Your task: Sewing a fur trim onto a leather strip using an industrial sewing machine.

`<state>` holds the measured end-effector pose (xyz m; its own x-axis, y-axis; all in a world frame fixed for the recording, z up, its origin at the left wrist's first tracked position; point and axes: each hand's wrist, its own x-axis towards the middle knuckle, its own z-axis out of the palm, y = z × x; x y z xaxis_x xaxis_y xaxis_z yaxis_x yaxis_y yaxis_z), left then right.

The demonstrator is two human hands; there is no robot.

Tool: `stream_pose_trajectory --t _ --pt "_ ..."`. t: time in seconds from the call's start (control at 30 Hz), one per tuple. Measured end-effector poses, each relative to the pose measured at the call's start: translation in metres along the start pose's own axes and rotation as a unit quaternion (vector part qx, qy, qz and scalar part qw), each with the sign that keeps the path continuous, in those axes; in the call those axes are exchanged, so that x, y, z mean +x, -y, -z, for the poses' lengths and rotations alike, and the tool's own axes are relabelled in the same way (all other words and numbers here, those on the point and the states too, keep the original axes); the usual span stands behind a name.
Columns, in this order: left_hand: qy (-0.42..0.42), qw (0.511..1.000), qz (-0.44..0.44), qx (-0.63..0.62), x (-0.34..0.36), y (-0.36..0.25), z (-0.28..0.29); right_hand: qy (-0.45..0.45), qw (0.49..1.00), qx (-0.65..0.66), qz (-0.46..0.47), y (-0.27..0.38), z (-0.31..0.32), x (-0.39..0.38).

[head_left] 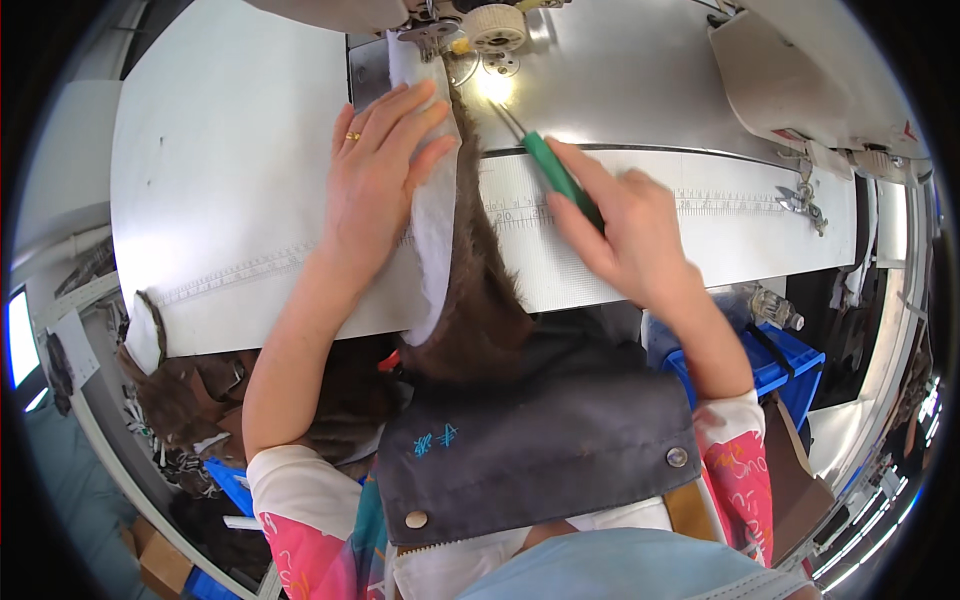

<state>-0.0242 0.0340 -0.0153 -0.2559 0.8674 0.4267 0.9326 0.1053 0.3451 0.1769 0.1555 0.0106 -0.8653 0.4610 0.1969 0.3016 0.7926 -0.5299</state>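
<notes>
My left hand (375, 160) lies with fingers stretched over a white backing strip (432, 260) with brown fur (480, 290) along its right side; the strip runs up to the sewing machine's presser foot (436, 38) and hangs over the table's near edge. My right hand (625, 230) is closed round a green-handled tool (555, 165) with a thin metal tip, which points at the lit needle area to the right of the fur.
A white worktable (210, 120) with printed rulers surrounds a metal bed plate (620, 90). Small scissors (795, 200) lie at the right. Below are brown fur pieces (190, 400), blue crates (810, 360), a plastic bottle (770, 305) and a cardboard box (160, 560).
</notes>
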Motion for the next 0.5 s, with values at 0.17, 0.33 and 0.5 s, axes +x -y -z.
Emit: stream_pose_trajectory --t 0.17,0.33,0.5 --pt "-0.044 0.996 -0.057 0.046 -0.003 -0.003 0.003 -0.017 0.997 0.078 -0.016 0.027 -0.012 -0.012" --pt "-0.046 0.997 -0.052 0.036 -0.004 -0.002 0.001 -0.016 1.000 0.009 0.000 0.031 -0.026 0.005" --pt "-0.042 0.997 -0.043 0.040 -0.005 -0.003 0.003 -0.031 0.999 -0.005 0.022 0.032 -0.033 0.009"
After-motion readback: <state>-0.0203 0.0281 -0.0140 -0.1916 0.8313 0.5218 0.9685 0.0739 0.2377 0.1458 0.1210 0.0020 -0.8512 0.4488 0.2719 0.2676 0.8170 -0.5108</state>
